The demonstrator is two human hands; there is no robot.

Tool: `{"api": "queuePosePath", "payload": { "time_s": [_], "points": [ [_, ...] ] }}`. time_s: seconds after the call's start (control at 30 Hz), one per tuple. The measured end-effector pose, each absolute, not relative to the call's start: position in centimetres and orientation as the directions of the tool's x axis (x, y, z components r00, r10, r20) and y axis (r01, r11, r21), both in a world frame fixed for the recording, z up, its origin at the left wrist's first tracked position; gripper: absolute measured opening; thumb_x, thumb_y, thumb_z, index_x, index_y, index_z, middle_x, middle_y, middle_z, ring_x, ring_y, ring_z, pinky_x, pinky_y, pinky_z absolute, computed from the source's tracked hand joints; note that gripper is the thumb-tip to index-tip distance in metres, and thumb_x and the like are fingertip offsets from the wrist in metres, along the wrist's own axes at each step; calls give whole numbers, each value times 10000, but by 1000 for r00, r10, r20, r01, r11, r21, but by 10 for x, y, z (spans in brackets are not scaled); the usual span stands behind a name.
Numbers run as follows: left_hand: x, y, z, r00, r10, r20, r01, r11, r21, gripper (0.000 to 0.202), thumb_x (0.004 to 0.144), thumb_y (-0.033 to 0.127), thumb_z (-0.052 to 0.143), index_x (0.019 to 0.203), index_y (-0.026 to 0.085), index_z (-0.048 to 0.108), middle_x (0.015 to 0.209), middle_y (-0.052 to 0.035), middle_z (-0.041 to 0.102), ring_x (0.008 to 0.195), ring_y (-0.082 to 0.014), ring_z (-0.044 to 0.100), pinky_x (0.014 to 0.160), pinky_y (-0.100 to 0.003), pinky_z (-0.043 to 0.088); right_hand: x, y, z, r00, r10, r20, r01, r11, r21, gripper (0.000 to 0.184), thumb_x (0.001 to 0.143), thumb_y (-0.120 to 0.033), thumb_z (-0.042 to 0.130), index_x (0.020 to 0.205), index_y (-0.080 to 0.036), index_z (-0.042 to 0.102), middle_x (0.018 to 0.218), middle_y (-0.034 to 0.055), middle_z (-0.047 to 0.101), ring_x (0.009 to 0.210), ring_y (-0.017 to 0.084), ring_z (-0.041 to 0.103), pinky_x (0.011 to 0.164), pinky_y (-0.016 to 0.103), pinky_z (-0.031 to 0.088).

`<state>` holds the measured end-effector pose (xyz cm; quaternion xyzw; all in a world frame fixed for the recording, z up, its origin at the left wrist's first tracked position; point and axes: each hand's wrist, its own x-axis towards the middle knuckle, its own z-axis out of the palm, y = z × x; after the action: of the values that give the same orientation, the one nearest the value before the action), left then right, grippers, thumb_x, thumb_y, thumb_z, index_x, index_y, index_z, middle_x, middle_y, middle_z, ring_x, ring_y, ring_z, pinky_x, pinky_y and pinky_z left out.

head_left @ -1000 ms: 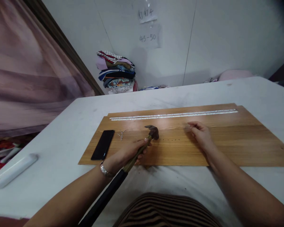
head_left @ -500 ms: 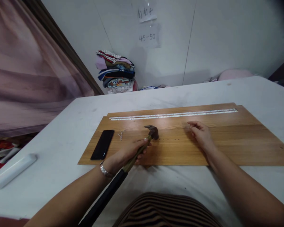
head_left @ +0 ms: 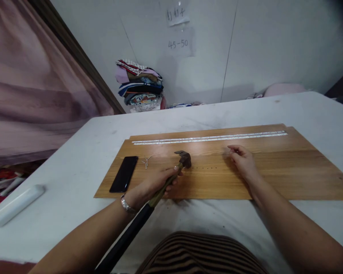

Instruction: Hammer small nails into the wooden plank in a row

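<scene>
My left hand [head_left: 162, 180] is wrapped around the handle of a claw hammer [head_left: 157, 197], close below its head. The hammer head is over the wooden board [head_left: 291, 171], claw toward the far side. Its long dark grip slants back toward my body. To the right of the head, a row of several small dark dots [head_left: 208, 168] runs along the board. My right hand [head_left: 244, 163] is above the board, right of that row, fingers curled and thumb and forefinger pinched; what they hold, if anything, is too small to make out. A few loose nails [head_left: 146, 163] lie left of the hammer.
A black phone [head_left: 124, 174] lies on the board's left end. Two pale strips with markings [head_left: 208, 138] run along its far side. The board is on a white table [head_left: 74, 160]. A white elongated object [head_left: 17, 205] sits at the left; folded clothes [head_left: 141, 85] are stacked by the wall.
</scene>
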<state>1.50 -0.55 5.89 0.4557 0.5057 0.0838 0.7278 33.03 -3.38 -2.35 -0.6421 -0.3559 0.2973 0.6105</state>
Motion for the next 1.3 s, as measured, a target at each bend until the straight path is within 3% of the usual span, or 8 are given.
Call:
{"api": "queuePosePath", "payload": {
  "time_s": [0.23,0.53,0.8,1.0,1.3],
  "points": [
    [16,-4,64,500,574,-648,322,571,755,451,827,582,530,1029,180,557,666,59,437,411,-25,328,355,-154,238,329,-34,-24,562,826,37,87,-14,-996,315,590,-315,577,872,-195,649,661,-27,539,496,98,405,473,240,306],
    [16,-6,61,474,576,-666,343,576,742,458,822,579,539,1047,180,559,673,56,448,432,-39,344,364,-171,273,329,-34,-24,565,820,87,107,32,-994,305,587,-280,567,861,-186,663,646,-43,521,509,96,420,502,250,328],
    [14,-3,62,504,581,-639,304,573,761,445,834,576,529,1050,188,557,664,60,443,418,-29,335,356,-161,236,328,-36,-19,536,843,41,48,18,-999,315,559,-252,549,849,-184,649,588,-60,486,457,82,380,454,242,281],
    [15,-5,60,483,566,-668,340,582,739,460,825,584,537,1051,184,556,666,61,449,429,-37,347,357,-163,292,325,-39,-15,525,851,5,69,-37,-997,319,585,-298,545,859,-171,649,510,-71,447,431,87,357,438,239,257],
    [14,-4,61,510,584,-632,288,576,765,450,834,575,535,1047,181,561,672,60,437,414,-25,337,349,-157,249,325,-40,-13,536,844,10,92,-46,-995,288,620,-336,580,839,-167,660,435,-85,398,419,98,348,441,246,257]
  ]
}}
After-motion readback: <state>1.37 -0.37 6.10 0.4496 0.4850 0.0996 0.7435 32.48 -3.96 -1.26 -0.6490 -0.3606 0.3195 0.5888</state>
